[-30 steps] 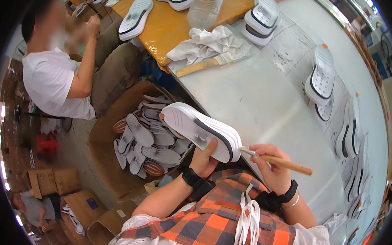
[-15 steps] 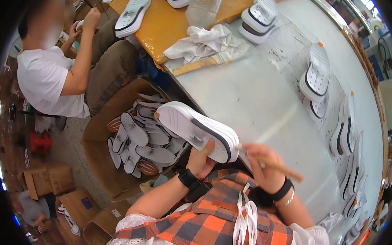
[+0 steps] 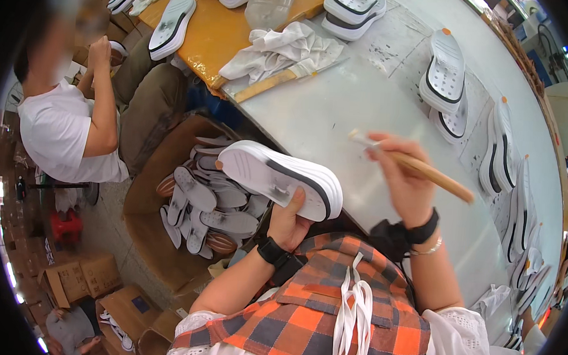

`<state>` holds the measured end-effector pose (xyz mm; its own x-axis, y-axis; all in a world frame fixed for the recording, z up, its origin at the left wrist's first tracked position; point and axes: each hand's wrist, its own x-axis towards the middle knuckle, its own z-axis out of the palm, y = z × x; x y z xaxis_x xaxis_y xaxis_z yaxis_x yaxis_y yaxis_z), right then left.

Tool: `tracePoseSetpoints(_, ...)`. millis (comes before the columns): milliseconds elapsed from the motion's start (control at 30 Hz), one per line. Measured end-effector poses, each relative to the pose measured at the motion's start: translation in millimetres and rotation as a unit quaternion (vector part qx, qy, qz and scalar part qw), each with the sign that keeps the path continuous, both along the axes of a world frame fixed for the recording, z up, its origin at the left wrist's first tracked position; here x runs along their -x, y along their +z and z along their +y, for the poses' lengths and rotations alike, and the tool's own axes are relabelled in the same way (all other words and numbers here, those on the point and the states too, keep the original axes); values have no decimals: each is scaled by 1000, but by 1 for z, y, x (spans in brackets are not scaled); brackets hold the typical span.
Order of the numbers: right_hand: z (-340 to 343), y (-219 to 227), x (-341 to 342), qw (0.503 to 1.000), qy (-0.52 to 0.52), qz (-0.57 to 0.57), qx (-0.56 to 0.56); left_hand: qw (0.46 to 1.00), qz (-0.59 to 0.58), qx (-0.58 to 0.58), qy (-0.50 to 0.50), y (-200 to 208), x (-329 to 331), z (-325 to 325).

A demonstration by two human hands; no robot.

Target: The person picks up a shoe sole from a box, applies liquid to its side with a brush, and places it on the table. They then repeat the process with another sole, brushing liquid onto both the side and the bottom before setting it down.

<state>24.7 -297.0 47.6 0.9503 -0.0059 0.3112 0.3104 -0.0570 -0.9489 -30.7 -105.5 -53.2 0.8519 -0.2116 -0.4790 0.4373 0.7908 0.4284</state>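
Note:
A white shoe sole (image 3: 252, 165) with a black band along its side is tilted over the table's near edge. My left hand (image 3: 289, 226) is closed round its heel end, thumb across the top face. In my right hand (image 3: 403, 174) is a brush (image 3: 441, 177) with a wooden handle, gripped near its pale bristle end. The bristles are over the table, apart from the sole. A dark grey smudge marks the middle of the sole.
Left of me a cardboard box (image 3: 141, 234) holds many insoles (image 3: 193, 191). More soles (image 3: 444, 70) stand along the grey table (image 3: 338, 126). A white cloth (image 3: 284, 52), a wooden strip (image 3: 266, 86) and a clear plastic container (image 3: 270, 6) lie farther back. A seated person (image 3: 68, 127) works at the left.
My right hand has drawn the brush away from the sole's heel edge, up and to the right. The sole stays in my left hand, slightly shifted. The view has turned a little.

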Motion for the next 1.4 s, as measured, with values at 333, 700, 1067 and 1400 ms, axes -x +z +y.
tracePoseSetpoints(333,-11,-5,52,989,-7,23,145,1000,9,15,-6,1,-1,-2)
tracePoseSetpoints(700,-1,-1,58,972,9,220,-86,999,-24,-27,-11,-1,3,-1)
tracePoseSetpoints(1067,11,-6,35,986,-14,52,160,999,-12,-50,0,12,1,-3)
tracePoseSetpoints(1400,10,-2,23,986,5,26,163,999,22,-28,-9,8,2,-1)
